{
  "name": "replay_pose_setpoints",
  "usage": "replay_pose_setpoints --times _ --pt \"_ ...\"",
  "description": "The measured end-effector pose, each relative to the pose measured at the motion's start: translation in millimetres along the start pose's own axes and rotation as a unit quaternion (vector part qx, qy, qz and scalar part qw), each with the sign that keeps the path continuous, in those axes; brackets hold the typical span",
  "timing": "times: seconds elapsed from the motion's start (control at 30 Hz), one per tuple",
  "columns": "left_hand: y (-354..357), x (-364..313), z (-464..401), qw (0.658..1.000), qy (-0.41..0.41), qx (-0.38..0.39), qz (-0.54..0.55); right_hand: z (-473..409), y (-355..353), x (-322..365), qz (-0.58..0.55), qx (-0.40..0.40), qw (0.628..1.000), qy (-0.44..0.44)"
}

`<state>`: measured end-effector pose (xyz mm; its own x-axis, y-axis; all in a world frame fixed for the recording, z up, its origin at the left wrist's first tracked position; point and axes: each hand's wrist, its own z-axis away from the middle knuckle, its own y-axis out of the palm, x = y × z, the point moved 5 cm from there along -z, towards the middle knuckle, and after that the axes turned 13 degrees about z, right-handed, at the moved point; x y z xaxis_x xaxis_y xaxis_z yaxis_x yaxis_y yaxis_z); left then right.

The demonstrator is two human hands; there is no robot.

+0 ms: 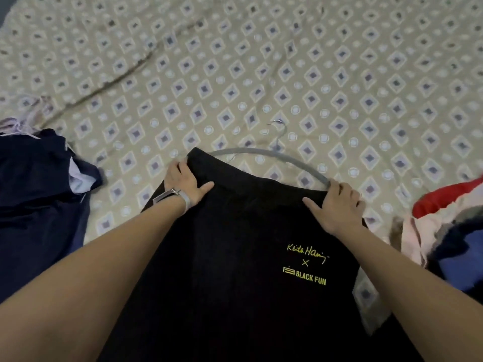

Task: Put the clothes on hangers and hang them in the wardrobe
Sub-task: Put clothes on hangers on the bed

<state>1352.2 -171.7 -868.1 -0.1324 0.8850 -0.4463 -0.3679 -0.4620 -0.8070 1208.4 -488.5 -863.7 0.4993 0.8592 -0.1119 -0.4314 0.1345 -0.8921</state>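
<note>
A black T-shirt [235,257] with yellow print on its chest lies on the bed in front of me. A grey hanger [264,152] with a metal hook lies partly under the shirt's top edge, its arc and hook showing beyond the cloth. My left hand [187,182] grips the shirt's upper left corner, where the hanger's left end sits. My right hand [337,202] grips the shirt's upper right corner together with the hanger's right end. Both thumbs lie flat on the cloth.
The bed is covered by a beige sheet [261,61] with a diamond pattern. A pile of dark blue and lilac clothes [44,173] lies at the left. Another heap of red, pink and blue clothes [449,226] lies at the right edge.
</note>
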Motion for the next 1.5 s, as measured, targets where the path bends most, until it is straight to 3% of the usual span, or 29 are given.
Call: replay_pose_setpoints --times 0.17,0.3,0.7,0.83,0.93,1.0,1.1,1.2,1.33,1.5 --pt "19.9 24.7 -7.0 0.995 0.075 -0.049 0.042 -16.6 28.1 1.7 -0.036 -0.188 0.979 0.064" --pt "29.0 28.3 -2.2 0.987 0.106 -0.107 0.058 -17.6 38.3 -0.3 -0.076 -0.248 0.963 0.068" --pt "22.2 22.4 -2.3 0.973 0.146 -0.152 0.092 -19.2 32.7 -1.8 -0.109 -0.226 0.966 0.062" --pt "12.6 16.6 -10.1 0.967 0.067 -0.174 0.175 -21.6 25.0 -5.6 -0.072 -0.216 0.974 0.022" --pt "0.0 7.9 -20.1 0.972 0.003 -0.069 0.223 -19.8 13.3 -13.1 -0.070 -0.166 0.983 -0.018" --pt "-13.2 -0.1 -12.8 0.983 -0.022 0.014 0.182 -6.3 9.3 -22.0 -0.080 -0.136 0.987 -0.029" --pt "-36.6 -9.5 23.7 0.990 0.007 0.074 0.119 33.6 3.9 -39.0 -0.106 -0.132 0.985 -0.045" --pt "-62.2 -11.9 83.1 0.984 0.037 0.098 0.142 78.6 -9.7 -55.8 -0.118 -0.128 0.982 -0.067" --pt "-118.2 -24.8 175.7 0.968 0.058 0.007 0.246 134.3 -57.8 -75.0 -0.144 -0.131 0.975 -0.104" --pt "-202.0 -39.0 300.3 0.949 0.045 -0.131 0.284 210.3 -147.8 -81.8 -0.140 -0.156 0.964 -0.165"
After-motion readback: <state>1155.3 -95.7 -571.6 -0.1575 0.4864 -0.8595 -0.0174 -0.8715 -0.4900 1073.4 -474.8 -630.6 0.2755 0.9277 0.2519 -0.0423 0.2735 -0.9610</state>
